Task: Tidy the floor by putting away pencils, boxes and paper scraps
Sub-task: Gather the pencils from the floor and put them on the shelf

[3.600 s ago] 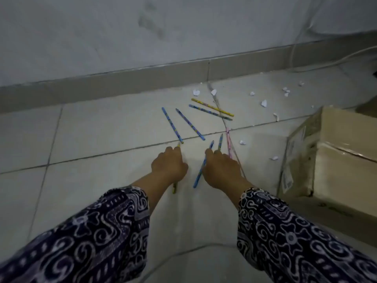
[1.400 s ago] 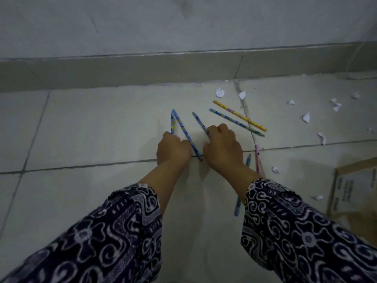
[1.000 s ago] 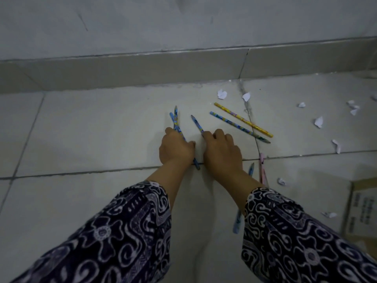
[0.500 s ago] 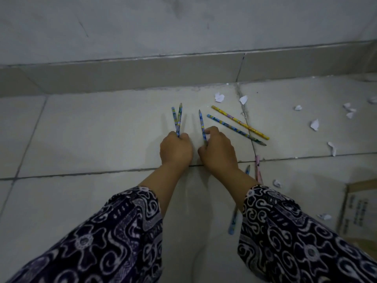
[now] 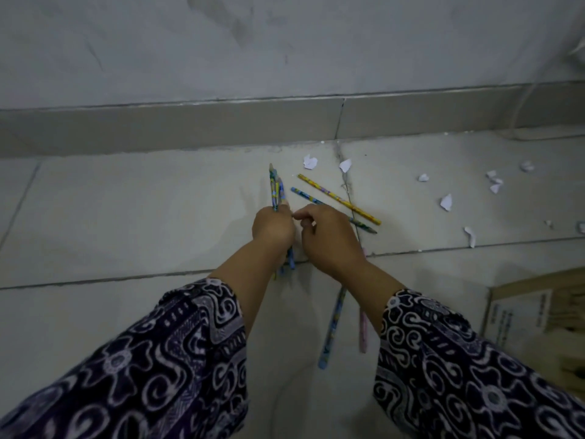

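Note:
My left hand (image 5: 273,228) is closed around a bundle of blue pencils (image 5: 275,191) whose tips point toward the wall. Just to its right, my right hand (image 5: 330,237) hovers with fingers curled and nothing in it. A yellow pencil (image 5: 338,199) and a blue-green pencil (image 5: 364,225) lie on the floor tile beyond my right hand. Under my right forearm lie a blue pencil (image 5: 332,331) and a pink pencil (image 5: 363,331). White paper scraps (image 5: 446,202) are scattered over the tiles to the right.
A cardboard box (image 5: 535,315) with a printed label sits at the right edge. The wall's skirting (image 5: 221,122) runs across the back. More scraps (image 5: 310,162) lie near the skirting. A cable (image 5: 538,137) trails along the far right floor.
My left hand gathered the third blue pencil into its bundle, which now stands together. My right hand let go of that pencil and drew back slightly.

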